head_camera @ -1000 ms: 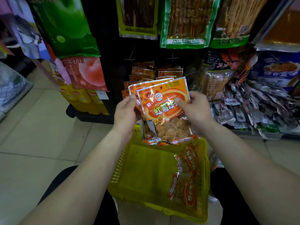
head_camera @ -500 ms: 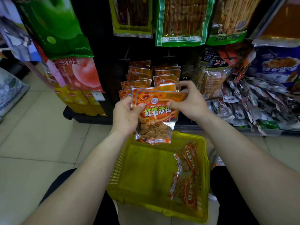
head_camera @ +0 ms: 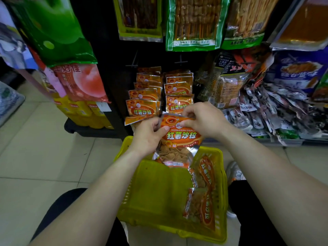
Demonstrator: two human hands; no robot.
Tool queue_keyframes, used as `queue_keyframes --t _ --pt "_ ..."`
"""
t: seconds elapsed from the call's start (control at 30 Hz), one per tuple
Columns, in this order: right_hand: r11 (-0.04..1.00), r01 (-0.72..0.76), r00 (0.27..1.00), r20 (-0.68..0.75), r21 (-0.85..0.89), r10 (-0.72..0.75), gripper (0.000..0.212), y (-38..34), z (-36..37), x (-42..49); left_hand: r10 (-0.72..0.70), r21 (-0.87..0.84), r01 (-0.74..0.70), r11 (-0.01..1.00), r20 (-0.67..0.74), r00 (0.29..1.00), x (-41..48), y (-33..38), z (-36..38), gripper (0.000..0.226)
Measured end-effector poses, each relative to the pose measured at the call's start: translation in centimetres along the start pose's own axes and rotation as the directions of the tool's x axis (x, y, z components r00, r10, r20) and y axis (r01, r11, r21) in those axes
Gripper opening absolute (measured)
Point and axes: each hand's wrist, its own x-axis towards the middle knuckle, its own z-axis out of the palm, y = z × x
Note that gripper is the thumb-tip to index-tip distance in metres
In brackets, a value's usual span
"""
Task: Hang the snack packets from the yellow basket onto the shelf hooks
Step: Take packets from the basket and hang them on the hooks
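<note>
An orange snack packet (head_camera: 179, 137) with a clear lower window hangs between both hands above the yellow basket (head_camera: 156, 196). My left hand (head_camera: 148, 135) grips its upper left edge, thumb on the front. My right hand (head_camera: 200, 119) pinches its top edge near the hanging hole. Behind the left hand a second orange packet (head_camera: 131, 119) sticks out; who holds it is hidden. Two columns of the same packets hang on the shelf hooks, the left (head_camera: 143, 96) and the right (head_camera: 178, 93). Two more packets (head_camera: 202, 190) lie along the basket's right wall.
Large green skewer bags (head_camera: 193, 23) hang above the hooks. A pile of small dark pouches (head_camera: 276, 110) fills the shelf at right. Green and pink bags (head_camera: 71, 68) hang at left over yellow boxes (head_camera: 85, 112). My knees flank the basket on the tiled floor (head_camera: 35, 148).
Both hands have carried the packet forward toward the right column of hooks. My right hand moved from the packet's side up to its top edge.
</note>
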Motion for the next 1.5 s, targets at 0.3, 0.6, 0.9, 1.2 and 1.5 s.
queue_keyframes --t 0.3,0.6,0.9,1.2,1.5 --pt "0.992 -0.077 0.988 -0.14 -0.103 0.062 0.019 3.9 -4.9 3.6 -0.121 0.022 0.122 0.992 -0.054 0.991 1.0 -2.4 -2.2 0.028" --pt "0.945 -0.115 0.993 -0.003 -0.307 0.12 0.027 7.9 0.8 11.2 -0.193 0.202 0.17 0.964 0.098 0.976 6.7 -6.7 1.2 0.026" --pt "0.976 -0.05 0.981 0.171 -0.212 0.088 0.027 11.0 8.6 19.4 -0.233 0.297 0.143 0.944 0.292 0.928 15.4 -12.4 9.6 0.029" --pt "0.973 -0.004 0.979 0.196 -0.232 0.051 0.041 12.6 9.3 23.0 -0.234 0.373 0.111 0.921 0.304 0.923 18.7 -16.4 12.4 0.047" --pt "0.957 -0.085 0.955 0.252 -0.276 0.158 0.088 14.0 10.3 22.3 -0.24 0.369 0.125 0.921 0.284 0.928 19.5 -17.5 12.4 0.039"
